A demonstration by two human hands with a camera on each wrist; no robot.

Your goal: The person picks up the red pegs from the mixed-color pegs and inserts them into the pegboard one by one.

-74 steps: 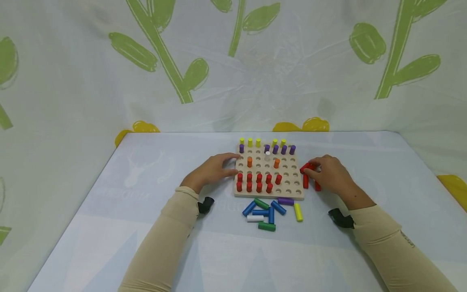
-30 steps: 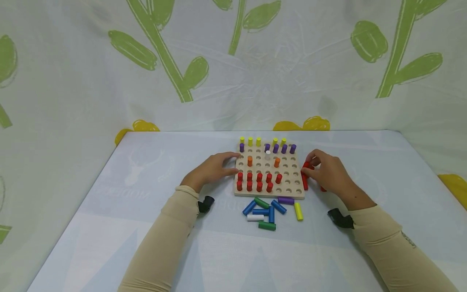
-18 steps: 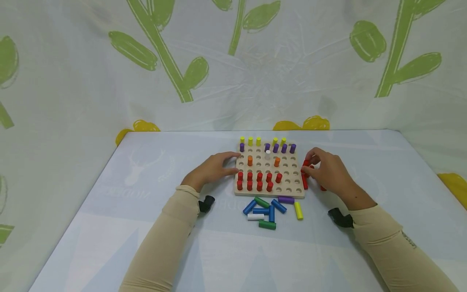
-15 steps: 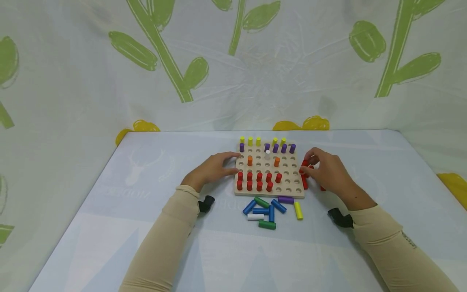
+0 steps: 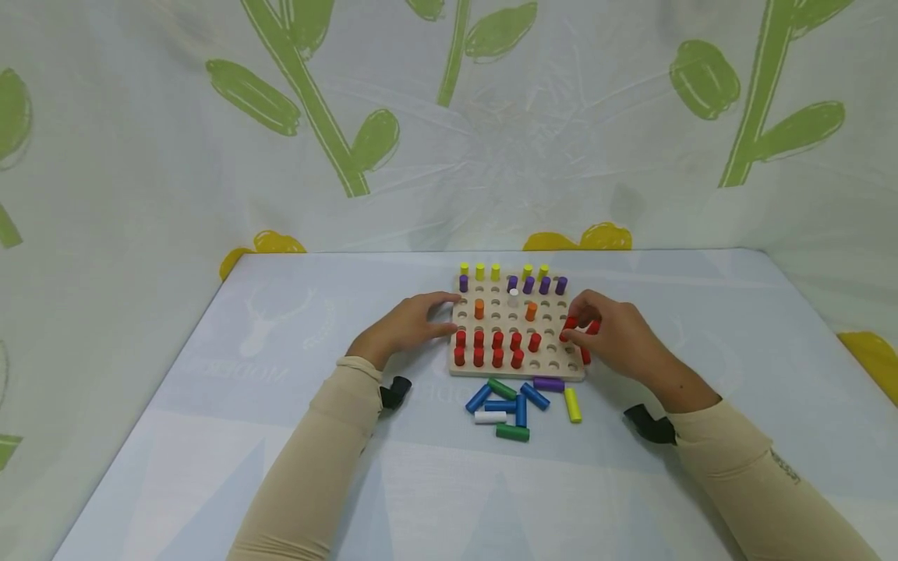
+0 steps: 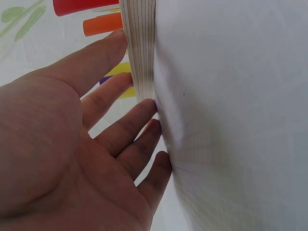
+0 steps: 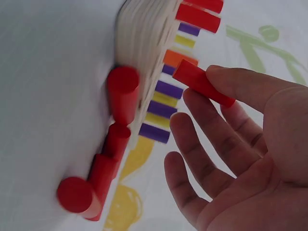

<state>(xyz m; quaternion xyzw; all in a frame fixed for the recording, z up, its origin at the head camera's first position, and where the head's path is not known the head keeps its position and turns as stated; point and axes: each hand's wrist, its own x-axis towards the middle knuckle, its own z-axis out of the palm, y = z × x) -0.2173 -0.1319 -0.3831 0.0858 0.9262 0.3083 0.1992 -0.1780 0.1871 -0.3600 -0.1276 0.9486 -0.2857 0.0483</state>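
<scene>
A wooden pegboard point(image 5: 491, 373) lies on the table with red, orange, white, purple and yellow pegs upright in some holes. My left hand point(image 5: 407, 326) rests at its left edge; in the left wrist view the thumb touches the board's edge and the fingers are spread. My right hand point(image 5: 617, 335) pinches a red peg point(image 7: 204, 83) between thumb and fingers, over the board's right side. In the right wrist view that peg is tilted and apart from the board. Several loose red pegs point(image 7: 122, 96) lie beside the board, partly hidden by the hand in the head view.
In front of the board lie loose blue pegs point(image 5: 535, 397), green pegs point(image 5: 513, 432), a white peg point(image 5: 490, 418), a purple peg point(image 5: 549, 384) and a yellow peg point(image 5: 573, 405). A patterned cloth backdrop point(image 5: 561, 140) stands behind the table.
My right hand has picked a red peg from the pile right of the board and moved left over the board's right side. My left hand has stayed at the left edge.
</scene>
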